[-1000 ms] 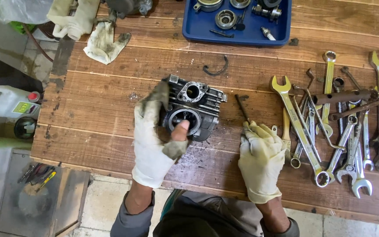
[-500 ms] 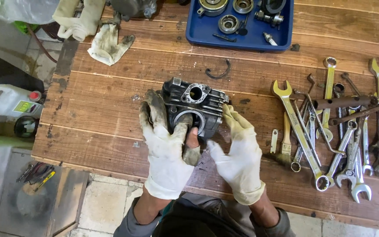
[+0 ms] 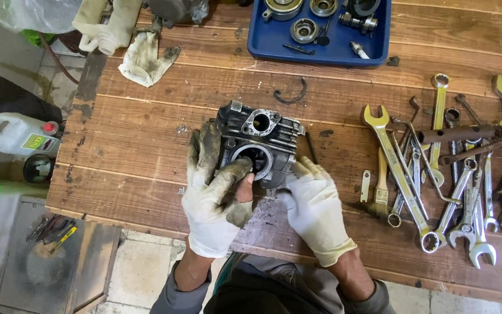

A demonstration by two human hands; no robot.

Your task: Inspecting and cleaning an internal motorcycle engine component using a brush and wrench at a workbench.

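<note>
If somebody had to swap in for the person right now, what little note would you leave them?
Left hand: grips the left side of the dark engine part, thumb in its round opening.
Right hand: rests against the part's lower right side.
The part sits on the wooden bench, both hands gloved.
Nearby: spanners and a small brush to the right, blue tray of parts behind, a curved clip, a rag.
None of these tools are in hand.

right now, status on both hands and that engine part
Left hand grips cylinder head, thumb at its round bore. Right hand on its lower right side. Spanners lie apart, to the right.
</note>
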